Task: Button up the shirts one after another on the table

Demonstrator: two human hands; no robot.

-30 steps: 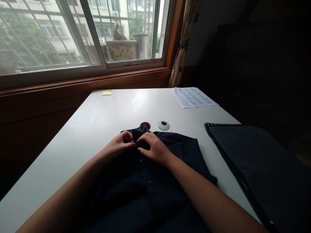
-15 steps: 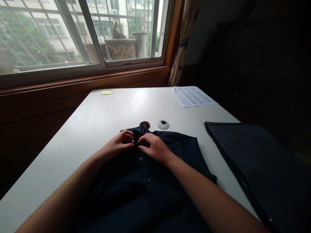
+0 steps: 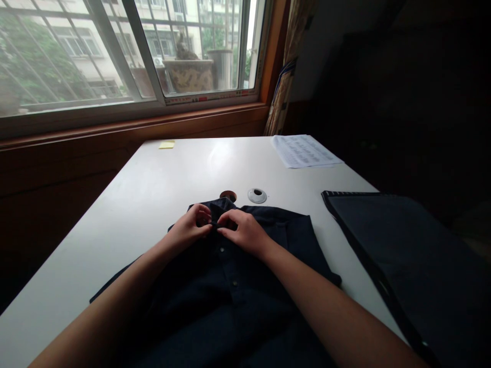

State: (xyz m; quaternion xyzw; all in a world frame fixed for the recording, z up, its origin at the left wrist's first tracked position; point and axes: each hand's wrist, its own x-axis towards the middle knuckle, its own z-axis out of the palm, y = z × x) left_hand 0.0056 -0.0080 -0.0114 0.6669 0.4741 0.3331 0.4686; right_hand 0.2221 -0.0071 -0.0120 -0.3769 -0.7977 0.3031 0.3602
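A dark navy shirt point(image 3: 264, 276) lies front up on the white table, its collar end pointing away from me. Down its front placket run small buttons, two of them plainly visible. My left hand point(image 3: 192, 223) pinches the fabric at the collar opening between thumb and fingers. Close beside it, my right hand point(image 3: 243, 230) pinches the other side of the same spot, fingertips almost meeting the left ones. Whatever button or buttonhole may lie between the fingertips is too dark and covered to make out.
On the white table point(image 3: 115, 204) are a round hole point(image 3: 228, 196), a white grommet ring point(image 3: 257, 195), printed papers point(image 3: 305, 152) and a yellow sticky note point(image 3: 166, 145). A dark flat case with a zipped edge point(image 3: 406, 245) lies at the right. Beyond stands a barred window point(image 3: 192, 46).
My left forearm has shifted slightly, and more of the shirt's left side shows. The raised collar flap between my hands sits lower. Both hands still pinch the shirt.
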